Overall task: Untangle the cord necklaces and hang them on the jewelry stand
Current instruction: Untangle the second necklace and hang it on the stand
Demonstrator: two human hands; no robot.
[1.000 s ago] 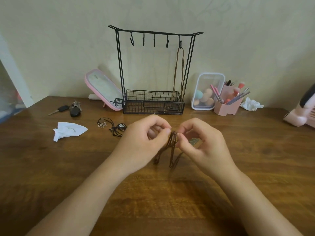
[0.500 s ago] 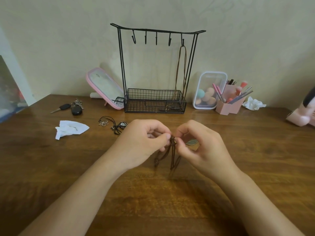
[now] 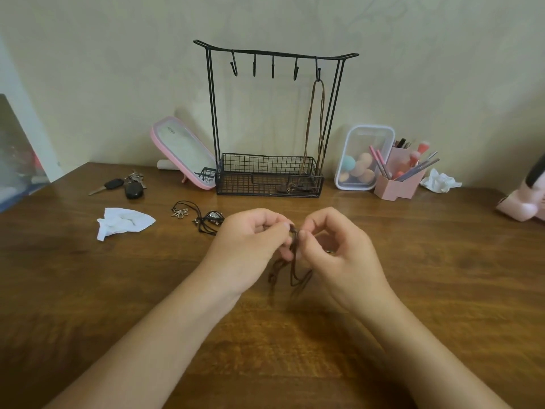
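A tangled brown cord necklace (image 3: 290,268) hangs between my hands above the wooden table. My left hand (image 3: 250,246) pinches its top with thumb and fingers, and my right hand (image 3: 336,249) pinches it close beside. Loose loops dangle below the pinch. The black wire jewelry stand (image 3: 274,54) is at the back by the wall, with one light brown cord necklace (image 3: 317,119) hung on its rightmost hook; the other hooks are bare. Black cord necklaces (image 3: 203,218) with a flower pendant lie tangled on the table left of my left hand.
Car keys (image 3: 124,184) and a crumpled white tissue (image 3: 124,221) lie at the left. A pink mirror (image 3: 182,152) leans beside the stand. A clear sponge box (image 3: 364,156), a pink brush holder (image 3: 401,178), another tissue (image 3: 439,181) and a pink object (image 3: 525,196) are at the right.
My hands have stayed close together working the brown cord, fingers shifting slightly. The view tilted up a little, so the hands sit lower relative to the stand.
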